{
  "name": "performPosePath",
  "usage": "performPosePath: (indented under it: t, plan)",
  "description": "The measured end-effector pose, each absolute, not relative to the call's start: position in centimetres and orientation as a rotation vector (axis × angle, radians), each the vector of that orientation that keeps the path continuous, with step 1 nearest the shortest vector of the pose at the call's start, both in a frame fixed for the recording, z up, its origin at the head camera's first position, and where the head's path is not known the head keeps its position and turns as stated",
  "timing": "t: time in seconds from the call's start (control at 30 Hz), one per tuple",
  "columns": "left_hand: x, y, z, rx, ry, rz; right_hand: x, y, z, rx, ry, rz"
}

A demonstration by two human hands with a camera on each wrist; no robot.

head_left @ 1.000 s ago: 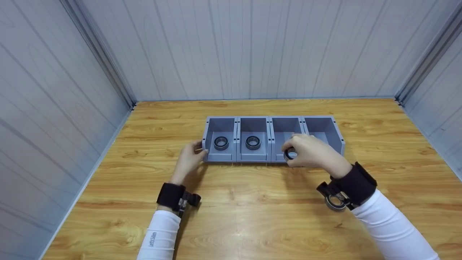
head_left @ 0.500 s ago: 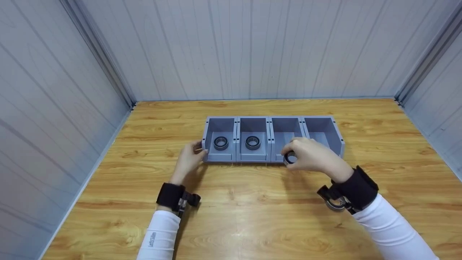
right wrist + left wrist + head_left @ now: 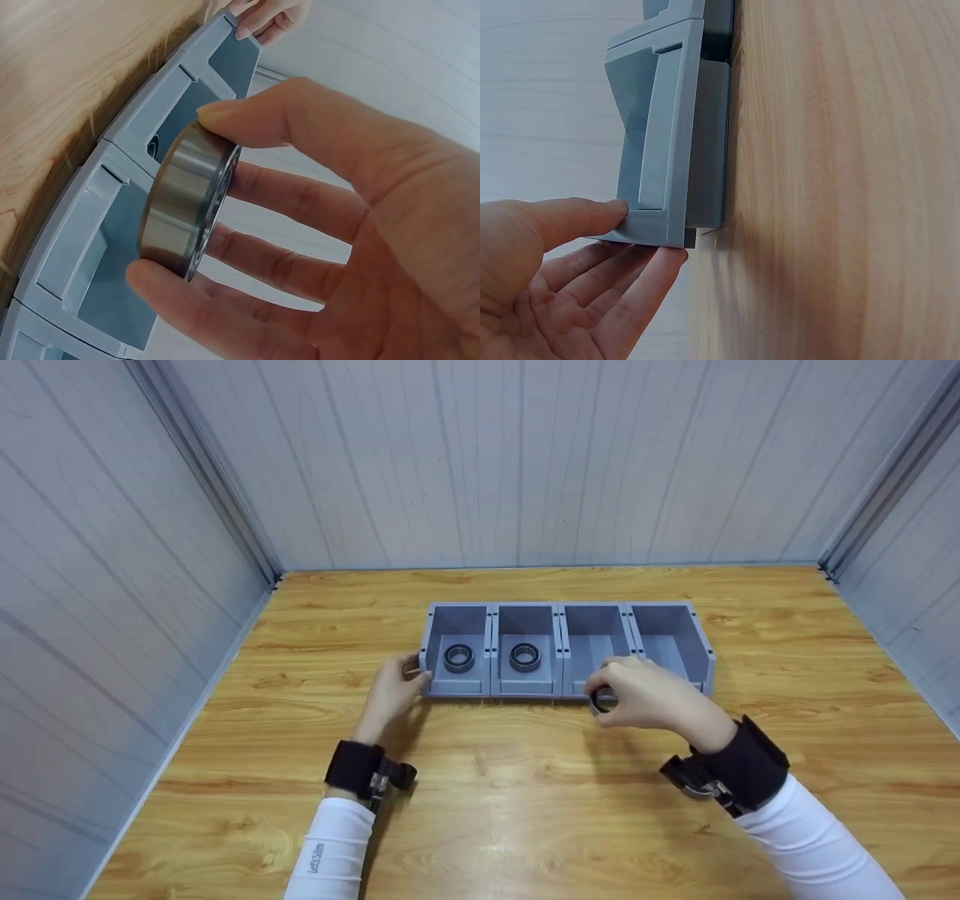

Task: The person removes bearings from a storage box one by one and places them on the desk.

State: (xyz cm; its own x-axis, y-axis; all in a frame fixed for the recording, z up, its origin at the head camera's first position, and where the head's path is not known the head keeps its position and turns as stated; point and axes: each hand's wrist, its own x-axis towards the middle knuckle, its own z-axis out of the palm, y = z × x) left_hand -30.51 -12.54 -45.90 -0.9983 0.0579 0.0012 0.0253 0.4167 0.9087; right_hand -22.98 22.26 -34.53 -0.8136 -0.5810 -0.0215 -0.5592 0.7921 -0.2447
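In the head view, four-sided grey bins stand joined in a row. My left hand (image 3: 394,690) pinches the side wall of the leftmost bin (image 3: 459,688), thumb inside and fingers outside, as the left wrist view also shows. My right hand (image 3: 649,697) holds a bearing (image 3: 184,199) between thumb and fingertips, its steel rim facing the right wrist camera. It hangs at the front edge of the third bin (image 3: 589,649), apart from the floor of that bin. One bearing (image 3: 459,668) lies in the leftmost bin, another bearing (image 3: 525,667) in the second.
Another bearing (image 3: 699,793) lies on the wooden table (image 3: 487,810), mostly hidden under the right wrist camera. The rightmost bin (image 3: 664,652) is partly covered by the right hand. Pale panel walls (image 3: 495,465) enclose the table at the back and sides.
My right hand has drawn back slightly toward me with the bearing, from over the third bin to its front edge. The left hand and bins look unmoved.
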Motion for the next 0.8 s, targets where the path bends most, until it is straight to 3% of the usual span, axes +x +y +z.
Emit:
performPosePath:
  t: [0.8]
  plan:
    - [-30.5,-12.5,-46.0,0.071,2.631,1.678,-21.5,22.0,-35.4,-0.941,2.845,-0.323]
